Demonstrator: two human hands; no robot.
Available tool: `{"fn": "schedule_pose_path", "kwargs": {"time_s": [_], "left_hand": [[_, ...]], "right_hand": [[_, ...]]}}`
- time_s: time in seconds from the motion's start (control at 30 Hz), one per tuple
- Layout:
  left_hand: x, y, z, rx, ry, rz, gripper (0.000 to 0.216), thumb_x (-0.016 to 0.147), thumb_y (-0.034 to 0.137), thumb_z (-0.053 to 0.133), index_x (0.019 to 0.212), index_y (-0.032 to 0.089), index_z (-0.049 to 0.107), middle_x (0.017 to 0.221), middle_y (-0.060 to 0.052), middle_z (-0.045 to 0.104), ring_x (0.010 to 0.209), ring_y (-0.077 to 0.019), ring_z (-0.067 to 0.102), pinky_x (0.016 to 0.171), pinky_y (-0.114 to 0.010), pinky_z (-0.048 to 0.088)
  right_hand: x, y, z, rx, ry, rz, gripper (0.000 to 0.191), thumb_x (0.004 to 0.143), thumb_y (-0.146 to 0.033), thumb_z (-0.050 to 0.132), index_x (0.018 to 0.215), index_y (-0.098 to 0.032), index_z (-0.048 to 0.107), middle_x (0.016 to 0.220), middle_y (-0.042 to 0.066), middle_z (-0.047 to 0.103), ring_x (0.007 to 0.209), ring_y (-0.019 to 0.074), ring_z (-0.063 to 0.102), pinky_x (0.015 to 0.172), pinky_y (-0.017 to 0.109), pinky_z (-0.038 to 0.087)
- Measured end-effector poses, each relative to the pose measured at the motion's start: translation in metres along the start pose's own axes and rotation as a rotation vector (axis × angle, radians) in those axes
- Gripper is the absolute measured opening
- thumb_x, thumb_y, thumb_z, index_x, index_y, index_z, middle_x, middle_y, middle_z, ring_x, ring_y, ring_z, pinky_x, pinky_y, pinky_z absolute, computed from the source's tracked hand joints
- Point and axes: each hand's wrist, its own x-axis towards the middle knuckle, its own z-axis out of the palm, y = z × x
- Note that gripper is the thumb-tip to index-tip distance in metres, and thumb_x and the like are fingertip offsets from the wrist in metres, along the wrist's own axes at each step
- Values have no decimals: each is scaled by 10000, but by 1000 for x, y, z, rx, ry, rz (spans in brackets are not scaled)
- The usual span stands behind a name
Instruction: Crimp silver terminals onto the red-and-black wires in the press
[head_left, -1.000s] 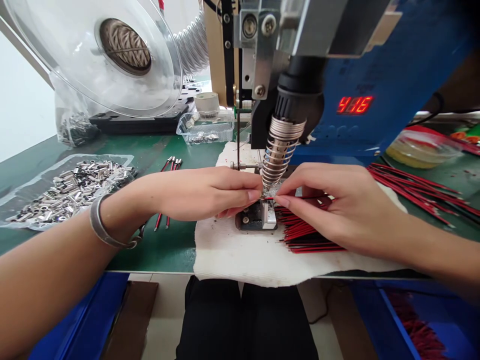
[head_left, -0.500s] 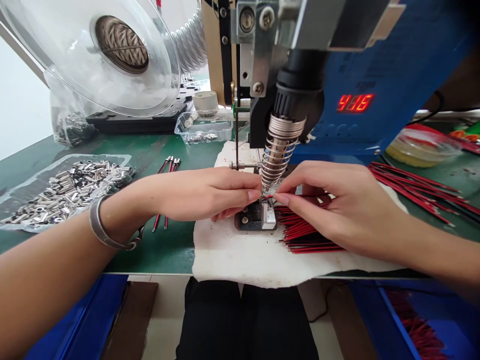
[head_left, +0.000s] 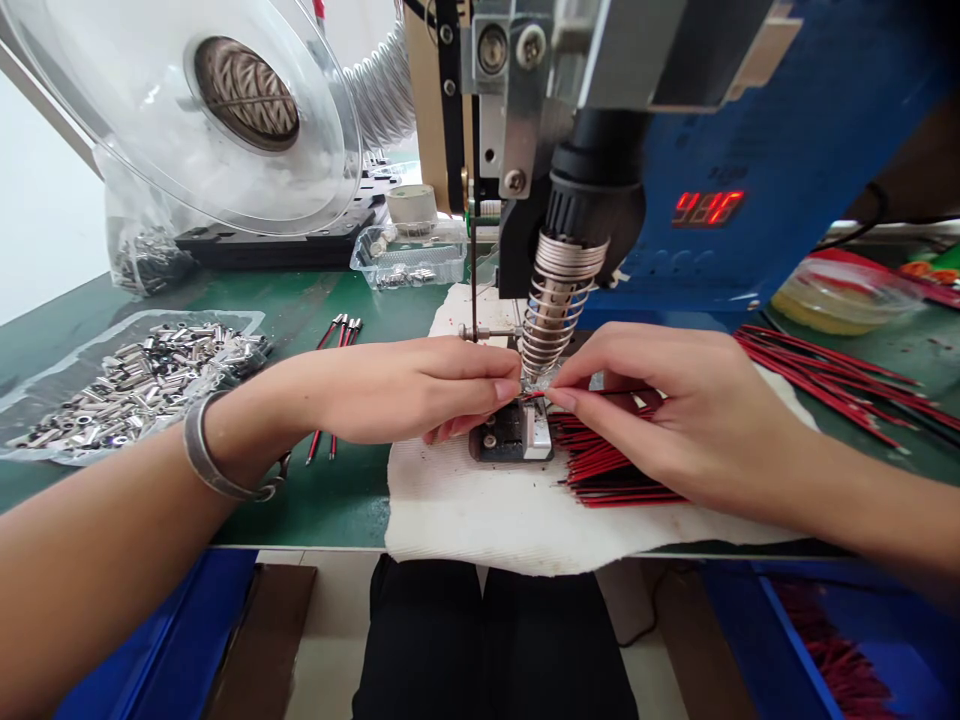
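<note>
Left hand [head_left: 420, 390] stands at the left edge of the metal fixture [head_left: 537, 432], fingers drawn together; what they hold, if anything, cannot be told. Right hand [head_left: 671, 400], just right of the fixture, pinches a thin wire [head_left: 535, 394] between thumb and forefinger, its end over the fixture. White cloth [head_left: 465, 510] lies under the fixture, on the green worktop [head_left: 300, 522]. Right of the fixture, on the cloth, a bundle of red and black wires [head_left: 611, 468] shows no metal ends. Well left, a clear tray [head_left: 217, 317] contains many loose metal parts [head_left: 161, 375]. Directly above the fixture is a spring-wrapped iron [head_left: 559, 300]. Left and beyond, several wires with metal ends [head_left: 349, 330] appear complete. Judgement: few done, most outstanding; the held wire's condition is hidden.
</note>
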Motion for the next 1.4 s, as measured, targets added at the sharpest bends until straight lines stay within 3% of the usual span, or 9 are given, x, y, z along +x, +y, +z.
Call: {"fn": "schedule_pose_path", "kwargs": {"time_s": [1.17, 1.4], "left_hand": [[0, 3, -2, 6, -25, 0, 331, 1082, 309, 426, 769, 218, 478, 711, -3, 552, 673, -159, 565, 698, -292, 507], [-1, 4, -1, -24, 28, -15, 300, 1051, 322, 496, 772, 215, 519, 694, -12, 563, 662, -169, 558, 663, -292, 490]], "right_hand": [[1, 0, 1, -4, -8, 51, 92, 1000, -205, 677, 935, -216, 741, 836, 2, 742, 575, 126, 562, 557, 301, 425], [1, -1, 0, -5, -15, 53, 92, 1000, -199, 672, 937, -226, 733, 842, 0, 743, 566, 130, 556, 559, 311, 434]]}}
